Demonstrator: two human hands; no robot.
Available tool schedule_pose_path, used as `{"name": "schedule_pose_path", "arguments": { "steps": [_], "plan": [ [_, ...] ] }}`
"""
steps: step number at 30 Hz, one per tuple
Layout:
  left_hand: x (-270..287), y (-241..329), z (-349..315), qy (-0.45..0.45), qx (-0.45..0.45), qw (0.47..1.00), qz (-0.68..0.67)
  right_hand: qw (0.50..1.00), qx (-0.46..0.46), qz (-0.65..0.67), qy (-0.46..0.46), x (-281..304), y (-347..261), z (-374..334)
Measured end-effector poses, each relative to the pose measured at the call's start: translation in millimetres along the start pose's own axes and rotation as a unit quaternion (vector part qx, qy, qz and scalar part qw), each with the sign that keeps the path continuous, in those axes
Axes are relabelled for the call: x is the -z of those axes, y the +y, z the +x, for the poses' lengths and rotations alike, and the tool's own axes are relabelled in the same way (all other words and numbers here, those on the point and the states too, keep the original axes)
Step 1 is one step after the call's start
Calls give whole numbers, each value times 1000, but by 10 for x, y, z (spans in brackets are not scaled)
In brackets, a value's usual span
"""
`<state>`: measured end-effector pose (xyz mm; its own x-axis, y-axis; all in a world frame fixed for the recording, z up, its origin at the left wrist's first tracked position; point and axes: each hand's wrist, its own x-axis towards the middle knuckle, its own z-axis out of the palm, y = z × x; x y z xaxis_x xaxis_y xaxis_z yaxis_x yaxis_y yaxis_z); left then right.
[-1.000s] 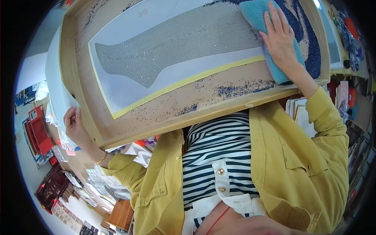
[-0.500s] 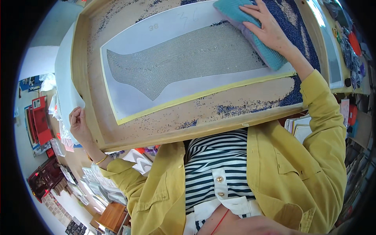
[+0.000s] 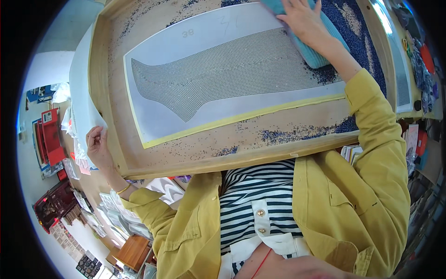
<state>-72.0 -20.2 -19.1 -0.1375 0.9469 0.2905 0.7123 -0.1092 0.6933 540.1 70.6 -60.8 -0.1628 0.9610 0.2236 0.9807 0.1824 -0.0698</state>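
My right hand (image 3: 304,23) is on a teal ribbed cloth pad (image 3: 320,53), its fingers spread over the top and gripping it. The pad lies across the upper right part of a white template sheet (image 3: 153,111) with a boot-shaped field of small holes and yellow tape along its lower edge. Loose dark blue beads (image 3: 327,73) lie by the pad's lower end. My left hand (image 3: 98,149) is closed, fingers curled, at the tray's left side, pinching the corner of another white sheet (image 3: 82,93).
A shallow wooden tray (image 3: 209,165) with raised sides surrounds the template. Dark blue beads (image 3: 367,56) are heaped along its right side and scattered over its floor. A red box (image 3: 51,135) is off to the left; bagged items (image 3: 425,69) lie at the far right.
My right hand and the pad have moved up and away over the template, uncovering a patch of dark beads at its right. My left hand keeps its place by the tray's left side.
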Motion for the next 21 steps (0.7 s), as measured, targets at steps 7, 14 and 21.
{"name": "schedule_pose_path", "arguments": {
  "steps": [7, 14, 21],
  "plan": [
    [32, -26, -1, 2, 0, 999, -32, 990, 47, 135, 2, 124, 26, -489],
    [-45, 90, 5, 21, 7, 999, -29, 997, -58, -25, -34, 340, -270, -216],
    [-17, 57, 45, -9, 2, 999, -40, 978, -164, -130, 12, 67, 776, -252]
  ]
}}
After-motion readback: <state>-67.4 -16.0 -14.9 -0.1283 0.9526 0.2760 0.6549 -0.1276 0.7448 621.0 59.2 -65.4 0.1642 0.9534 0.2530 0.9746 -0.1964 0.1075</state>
